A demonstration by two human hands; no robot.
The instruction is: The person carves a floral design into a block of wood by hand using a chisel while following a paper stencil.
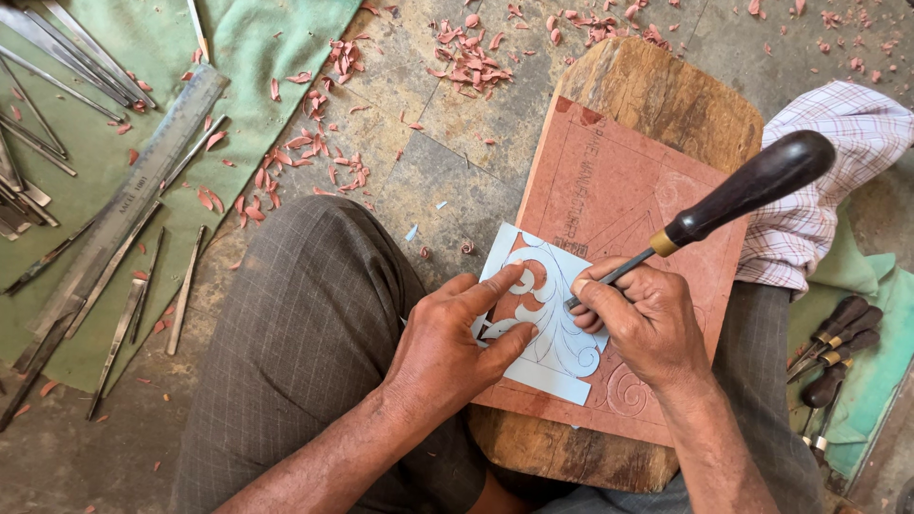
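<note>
**Paper template held flat on a reddish slab**

A wooden block carries the reddish slab. The paper template lies on it, pinned under the spread left hand. The right hand is clenched around a dark-handled tool, tip touching the template.

matt reddish stone slab, glossy dark wooden tool handle.
</note>
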